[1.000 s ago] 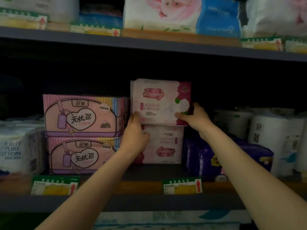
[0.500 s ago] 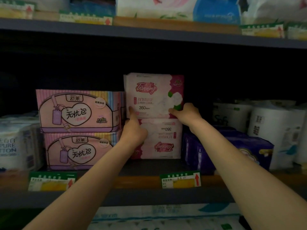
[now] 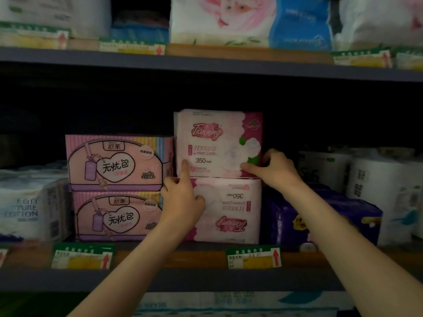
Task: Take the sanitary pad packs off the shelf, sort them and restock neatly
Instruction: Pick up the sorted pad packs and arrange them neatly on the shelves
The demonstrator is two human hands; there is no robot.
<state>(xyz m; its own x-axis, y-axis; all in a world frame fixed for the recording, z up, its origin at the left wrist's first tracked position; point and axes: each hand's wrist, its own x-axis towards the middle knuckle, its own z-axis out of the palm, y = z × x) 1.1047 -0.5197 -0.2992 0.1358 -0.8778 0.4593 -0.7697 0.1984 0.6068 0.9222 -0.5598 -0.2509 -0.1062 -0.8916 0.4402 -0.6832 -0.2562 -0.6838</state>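
Two white-and-pink pad packs are stacked on the middle shelf. The top pad pack (image 3: 217,143) stands upright; the lower pad pack (image 3: 235,209) lies under it with its print upside down. My left hand (image 3: 183,200) points its index finger up and presses the top pack's lower left corner, the other fingers curled, the thumb against the lower pack. My right hand (image 3: 274,168) pinches the top pack's lower right corner, thumb on the front, fingers curled at its right side.
Two pink pad boxes (image 3: 116,163) are stacked just left, touching the pair. Purple packs (image 3: 288,220) lie to the right, with white paper rolls (image 3: 377,179) beyond. A white cotton tissue pack (image 3: 25,207) sits far left. Price tags (image 3: 254,257) line the shelf edge; the upper shelf (image 3: 206,65) hangs overhead.
The top pack has stayed on the lower one. My right hand's fingers have slid from the pack's front toward its right edge; my left index finger keeps pressing the lower left corner.
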